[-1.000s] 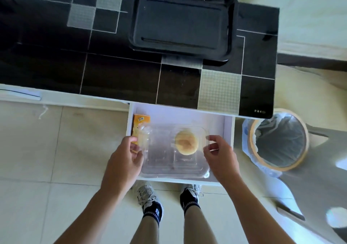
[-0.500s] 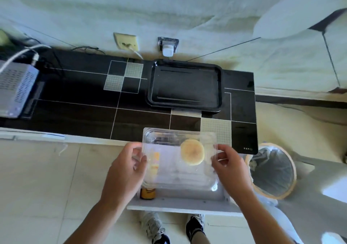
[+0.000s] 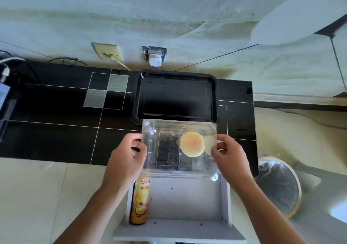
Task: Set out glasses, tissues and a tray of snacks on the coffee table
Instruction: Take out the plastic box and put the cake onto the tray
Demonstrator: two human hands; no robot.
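A clear plastic clamshell box (image 3: 169, 150) with one round pale pastry (image 3: 191, 144) inside is held level above the cabinet's front edge. My left hand (image 3: 125, 159) grips its left side and my right hand (image 3: 231, 155) pinches its right rim. Just beyond the box, an empty black tray (image 3: 176, 97) lies on the black cabinet top (image 3: 56, 112). Below the box the white drawer (image 3: 184, 202) stands pulled out, with a yellow snack can (image 3: 139, 200) lying along its left wall.
A lined waste bin (image 3: 277, 185) stands on the floor right of the drawer. Wall sockets with a plugged charger (image 3: 155, 59) sit behind the tray. A device with cables (image 3: 3, 86) is at the far left of the cabinet top. Pale tiled floor (image 3: 37, 197) lies to the left.
Both hands have lifted the clear box out of the drawer and carried it up and forward to the tray's near edge. The yellow can in the drawer has come into sight.
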